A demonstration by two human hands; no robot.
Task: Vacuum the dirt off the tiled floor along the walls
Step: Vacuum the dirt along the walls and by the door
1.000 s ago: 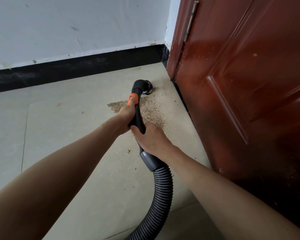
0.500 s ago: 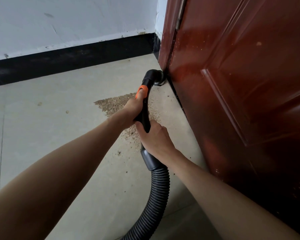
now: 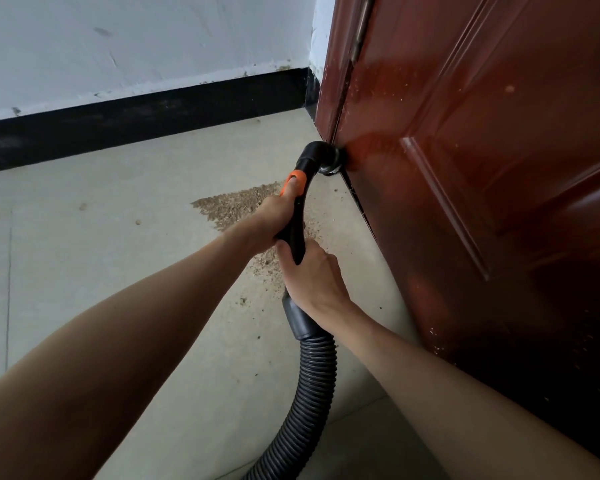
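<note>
Both hands grip vacuum wand | left hand ahead | right hand behind | dirt beneath

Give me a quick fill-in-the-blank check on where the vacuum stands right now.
1. The brush nozzle touches the bottom of the red-brown ____.
2. The left hand grips the black wand just below its ____ collar.
3. The right hand holds the wand above the ribbed ____.
4. A dirt patch lies on the ____.

Missing words: door; orange; hose; floor
</note>
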